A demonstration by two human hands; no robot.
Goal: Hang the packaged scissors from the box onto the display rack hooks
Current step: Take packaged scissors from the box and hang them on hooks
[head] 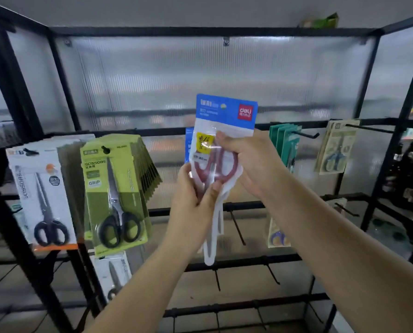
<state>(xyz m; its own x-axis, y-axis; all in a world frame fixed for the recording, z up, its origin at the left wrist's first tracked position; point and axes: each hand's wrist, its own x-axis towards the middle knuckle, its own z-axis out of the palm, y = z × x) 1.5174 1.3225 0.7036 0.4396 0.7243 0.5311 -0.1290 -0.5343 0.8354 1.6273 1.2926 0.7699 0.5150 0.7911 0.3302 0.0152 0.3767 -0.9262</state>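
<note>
Both hands hold one blue-headed pack of red-handled scissors (221, 150) upright in front of the black display rack (224, 131). The left hand (196, 191) pinches its lower part, thumb across the front, while the right hand (253, 162) grips the right edge at handle height, thumb on the clear film. The pack's white tail hangs below both hands. One more blue pack (188, 145) shows just behind. To the left hang a stack of green scissor packs (115, 191) and one white-carded pair (42, 195)
</note>
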